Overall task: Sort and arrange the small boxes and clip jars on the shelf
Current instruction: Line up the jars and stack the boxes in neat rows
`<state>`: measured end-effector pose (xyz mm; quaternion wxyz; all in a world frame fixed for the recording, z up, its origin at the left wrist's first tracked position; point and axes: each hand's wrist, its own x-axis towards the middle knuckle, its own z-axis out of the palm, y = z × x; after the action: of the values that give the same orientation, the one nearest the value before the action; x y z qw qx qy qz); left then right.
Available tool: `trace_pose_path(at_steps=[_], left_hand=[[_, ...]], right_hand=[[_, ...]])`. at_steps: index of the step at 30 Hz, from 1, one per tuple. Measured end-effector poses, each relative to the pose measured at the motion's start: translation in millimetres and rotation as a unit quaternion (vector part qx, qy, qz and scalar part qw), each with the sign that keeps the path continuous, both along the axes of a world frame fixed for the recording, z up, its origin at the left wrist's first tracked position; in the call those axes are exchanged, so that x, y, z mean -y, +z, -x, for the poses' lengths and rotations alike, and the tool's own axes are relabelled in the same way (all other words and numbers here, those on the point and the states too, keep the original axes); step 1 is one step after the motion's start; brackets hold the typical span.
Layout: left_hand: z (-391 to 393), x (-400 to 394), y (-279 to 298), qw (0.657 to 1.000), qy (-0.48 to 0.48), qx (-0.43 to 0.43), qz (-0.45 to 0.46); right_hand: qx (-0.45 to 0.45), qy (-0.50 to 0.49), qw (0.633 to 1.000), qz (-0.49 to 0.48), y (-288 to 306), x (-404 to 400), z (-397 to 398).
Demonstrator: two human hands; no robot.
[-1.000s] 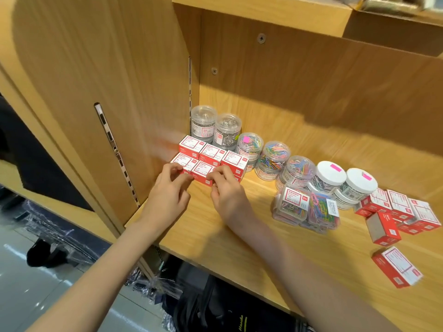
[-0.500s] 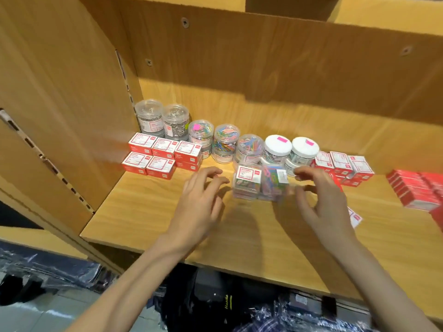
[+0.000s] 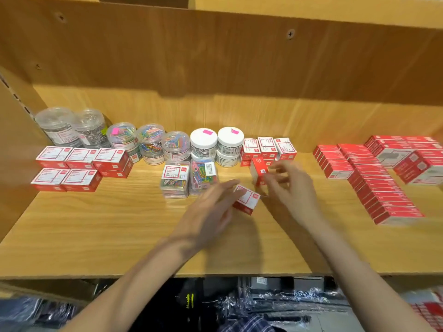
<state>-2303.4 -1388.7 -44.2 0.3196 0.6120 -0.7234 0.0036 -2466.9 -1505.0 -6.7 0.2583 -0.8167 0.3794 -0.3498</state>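
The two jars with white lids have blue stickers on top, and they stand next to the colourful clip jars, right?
Not quite. The stickers on the two white-lid jars are pink, not blue, as the head view shows. The rest is right: they stand in the back row next to the colourful clip jars.

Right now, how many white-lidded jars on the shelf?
2 white lids: one white-lidded jar behind the clear boxes, the other white-lidded jar right beside it. Each seems stacked on another jar whose lid is hidden.
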Motion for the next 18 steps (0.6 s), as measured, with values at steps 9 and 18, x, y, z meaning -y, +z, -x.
trace_pose_path(at_steps=[9, 18], left_hand=[[2, 13, -9, 0.999, 0.000, 0.001, -0.039], [-1, 2, -7, 0.997, -0.009, -0.065, -0.040]], right_hand=[[-0.015, 0.062, 0.961, -0.271, -1, 38, -5], [-0.138, 0.137, 0.980, 0.044, -4, 13, 28]])
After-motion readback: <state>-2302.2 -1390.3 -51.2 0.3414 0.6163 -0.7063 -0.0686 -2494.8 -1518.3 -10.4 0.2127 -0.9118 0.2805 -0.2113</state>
